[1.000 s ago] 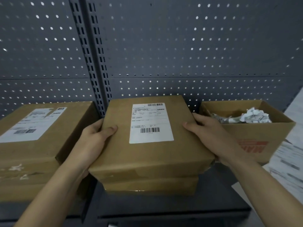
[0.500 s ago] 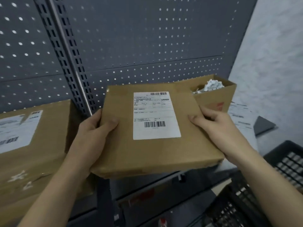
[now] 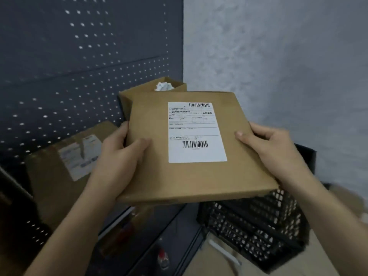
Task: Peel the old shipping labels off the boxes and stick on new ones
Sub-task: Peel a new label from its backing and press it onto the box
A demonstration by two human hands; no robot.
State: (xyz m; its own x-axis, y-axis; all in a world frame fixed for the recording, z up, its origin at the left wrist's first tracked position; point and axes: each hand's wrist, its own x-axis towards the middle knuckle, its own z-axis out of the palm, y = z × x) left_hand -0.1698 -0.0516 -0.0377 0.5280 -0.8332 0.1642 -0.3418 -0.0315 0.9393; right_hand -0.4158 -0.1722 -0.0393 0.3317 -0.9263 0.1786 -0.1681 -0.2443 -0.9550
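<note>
Both hands grip the box (image 3: pixel 191 176): left hand (image 3: pixel 121 156) at its left edge, right hand (image 3: pixel 272 150) at its right. White label (image 3: pixel 196 134) faces up, intact.

A stockroom: dark pegboard shelving (image 3: pixel 89 76), labelled cartons (image 3: pixel 65 172) and black crate (image 3: pixel 253 232).

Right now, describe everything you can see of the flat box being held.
The flat box is plain brown cardboard, shut, held in the air and tilted a little. A white shipping label with two barcodes and fine print lies flat on its top face, unpeeled. The left hand grips its left edge, the right hand its right edge, thumbs on top. A black crate shows below it.
</note>
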